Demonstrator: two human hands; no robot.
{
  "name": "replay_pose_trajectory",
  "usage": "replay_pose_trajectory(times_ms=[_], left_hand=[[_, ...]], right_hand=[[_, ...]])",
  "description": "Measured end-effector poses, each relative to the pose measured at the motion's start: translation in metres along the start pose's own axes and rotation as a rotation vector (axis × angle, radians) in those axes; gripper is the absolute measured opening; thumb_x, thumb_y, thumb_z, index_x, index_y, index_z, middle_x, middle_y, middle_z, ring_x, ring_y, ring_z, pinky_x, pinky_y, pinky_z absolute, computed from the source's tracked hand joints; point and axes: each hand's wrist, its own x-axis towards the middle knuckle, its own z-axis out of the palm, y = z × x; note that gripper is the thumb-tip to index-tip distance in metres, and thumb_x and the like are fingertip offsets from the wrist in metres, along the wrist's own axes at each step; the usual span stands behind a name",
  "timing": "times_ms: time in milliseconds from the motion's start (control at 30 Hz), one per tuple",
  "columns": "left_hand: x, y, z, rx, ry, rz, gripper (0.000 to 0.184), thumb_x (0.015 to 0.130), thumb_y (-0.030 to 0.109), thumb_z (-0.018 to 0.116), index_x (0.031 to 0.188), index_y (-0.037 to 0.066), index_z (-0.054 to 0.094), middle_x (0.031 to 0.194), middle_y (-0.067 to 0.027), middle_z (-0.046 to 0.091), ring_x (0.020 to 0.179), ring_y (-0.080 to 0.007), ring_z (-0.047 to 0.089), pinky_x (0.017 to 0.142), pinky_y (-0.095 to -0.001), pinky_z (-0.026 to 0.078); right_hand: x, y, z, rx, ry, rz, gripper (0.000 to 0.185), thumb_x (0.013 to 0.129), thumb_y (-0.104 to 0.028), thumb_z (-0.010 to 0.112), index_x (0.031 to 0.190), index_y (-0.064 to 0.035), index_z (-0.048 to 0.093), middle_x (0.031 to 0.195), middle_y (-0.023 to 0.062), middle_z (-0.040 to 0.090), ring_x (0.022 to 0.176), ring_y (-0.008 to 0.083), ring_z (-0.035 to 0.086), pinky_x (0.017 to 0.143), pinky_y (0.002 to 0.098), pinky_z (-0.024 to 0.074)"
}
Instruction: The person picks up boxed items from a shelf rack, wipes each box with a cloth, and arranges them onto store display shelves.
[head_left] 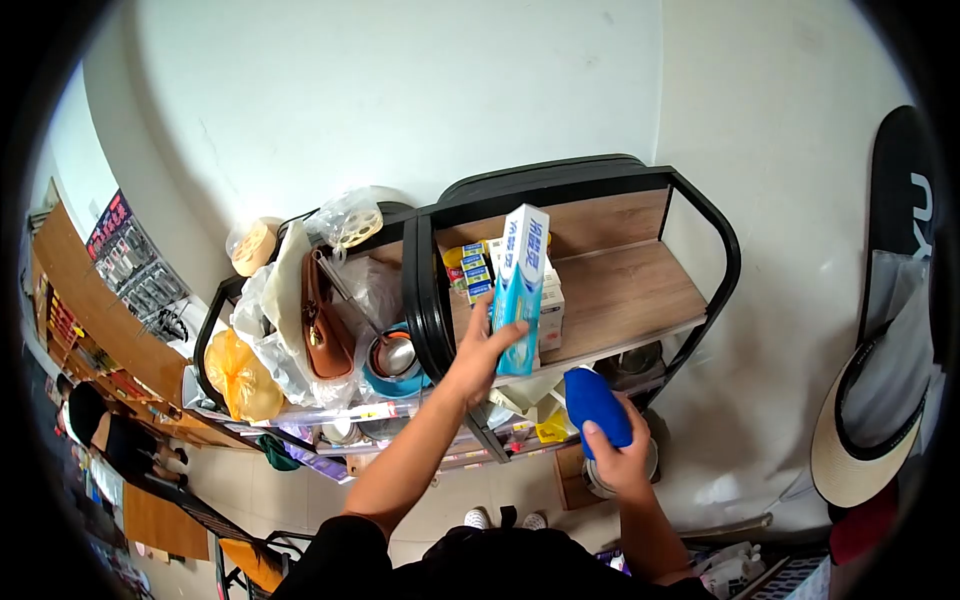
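My left hand [482,352] is closed round a tall blue-and-white carton [521,285] that looks like a toothpaste box, thumb across its front. The carton stands nearly upright above the left part of the wooden shelf [630,295]. Behind it are small yellow-and-blue boxes [475,272] and a white box [551,312], both partly hidden. Lower and to the right, my right hand [620,450] grips a smooth blue oval object [596,408] at its lower end; its exact kind is unclear. It is held in front of the shelf's front edge.
Left of the black rack frame [428,300] sit a brown handbag [326,335], a yellow plastic bag [240,375], a blue basin [385,380] and clear bags. A straw sun hat [835,450] hangs at right. A person [105,430] is far left.
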Motion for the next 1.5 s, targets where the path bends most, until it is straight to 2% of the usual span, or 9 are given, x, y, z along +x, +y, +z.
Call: replay_pose_trajectory(times_ms=[100,200,400,467,933,1067,1133,1300,1500], left_hand=[[-0.025,-0.027,-0.006,-0.069,-0.047,0.056,0.071,0.101,0.038,0.061,0.157,0.01,0.027,0.142,-0.0125,0.052,0.125,-0.0223,0.056,0.106,-0.0386,0.046],[-0.042,-0.042,-0.009,-0.176,-0.114,0.103,0.078,0.102,0.053,0.053,0.161,0.01,0.022,0.146,-0.012,0.049,0.127,-0.0241,0.054,0.109,-0.0399,0.044],[-0.093,-0.066,-0.033,-0.265,-0.193,-0.037,0.066,0.107,0.034,0.049,0.162,0.011,0.019,0.15,-0.0131,0.046,0.133,-0.0238,0.052,0.109,-0.0379,0.046],[-0.11,-0.072,-0.043,-0.227,-0.229,0.001,0.061,0.109,0.03,0.046,0.161,0.01,0.022,0.152,-0.01,0.045,0.137,-0.0198,0.046,0.115,-0.035,0.036],[-0.2,-0.059,-0.137,-0.294,-0.47,-0.178,0.059,0.11,0.029,0.044,0.161,0.006,0.023,0.155,-0.0074,0.041,0.14,-0.0167,0.04,0.116,-0.0335,0.03],[-0.217,-0.051,-0.149,-0.351,-0.54,-0.205,0.057,0.111,0.026,0.042,0.161,0.009,0.023,0.153,-0.0066,0.044,0.136,-0.0168,0.045,0.114,-0.0334,0.035],[-0.223,-0.057,-0.145,-0.391,-0.511,-0.262,0.065,0.108,0.04,0.047,0.161,0.013,0.021,0.147,-0.0071,0.049,0.127,-0.0184,0.054,0.105,-0.0355,0.046],[-0.226,-0.036,-0.13,-0.38,-0.575,-0.306,0.071,0.105,0.047,0.048,0.16,0.011,0.021,0.15,-0.015,0.047,0.131,-0.0276,0.054,0.11,-0.0404,0.045],[-0.238,-0.076,-0.11,-0.445,-0.806,-0.259,0.074,0.102,0.044,0.054,0.159,0.011,0.021,0.138,-0.0188,0.054,0.121,-0.026,0.06,0.1,-0.0402,0.051]], right_hand=[[0.018,-0.029,0.032,-0.47,-0.178,-0.646,0.052,0.07,-0.003,0.076,0.121,0.0015,0.065,0.123,0.018,0.067,0.098,0.0379,0.066,0.085,0.0423,0.0538],[0.01,-0.032,0.056,-0.694,-0.311,-0.691,0.06,0.068,-0.007,0.079,0.127,-0.0052,0.066,0.135,0.0129,0.061,0.1,0.0332,0.065,0.087,0.042,0.0525],[-0.02,-0.027,0.084,-0.893,-0.191,-0.769,0.054,0.072,-0.01,0.079,0.124,-0.0106,0.069,0.133,0.0086,0.061,0.088,0.0291,0.062,0.08,0.0376,0.0516],[-0.019,-0.036,0.094,-0.895,-0.129,-0.778,0.055,0.07,-0.007,0.077,0.124,-0.0092,0.069,0.131,0.0089,0.061,0.088,0.0285,0.061,0.08,0.0384,0.051],[-0.049,-0.083,0.167,-1.079,0.112,-0.637,0.066,0.064,-0.004,0.07,0.129,-0.0085,0.064,0.135,0.0093,0.06,0.105,0.0362,0.057,0.094,0.0445,0.0495],[-0.098,-0.087,0.197,-1.184,0.115,-0.601,0.068,0.062,-0.006,0.073,0.129,-0.0106,0.064,0.138,0.0086,0.059,0.106,0.0349,0.056,0.094,0.0445,0.0495],[-0.129,-0.084,0.202,-1.19,0.044,-0.548,0.07,0.061,-0.005,0.073,0.129,-0.0114,0.064,0.138,0.0082,0.059,0.105,0.0349,0.057,0.093,0.0436,0.0498],[-0.216,-0.067,0.228,-1.246,0.001,-0.432,0.069,0.058,-0.013,0.079,0.125,-0.013,0.067,0.138,0.0056,0.061,0.106,0.0322,0.061,0.09,0.0417,0.0526],[-0.293,-0.061,0.238,-1.211,-0.017,-0.364,0.069,0.063,-0.011,0.082,0.13,-0.0156,0.065,0.141,0.0048,0.057,0.106,0.0281,0.059,0.09,0.0387,0.0518]])
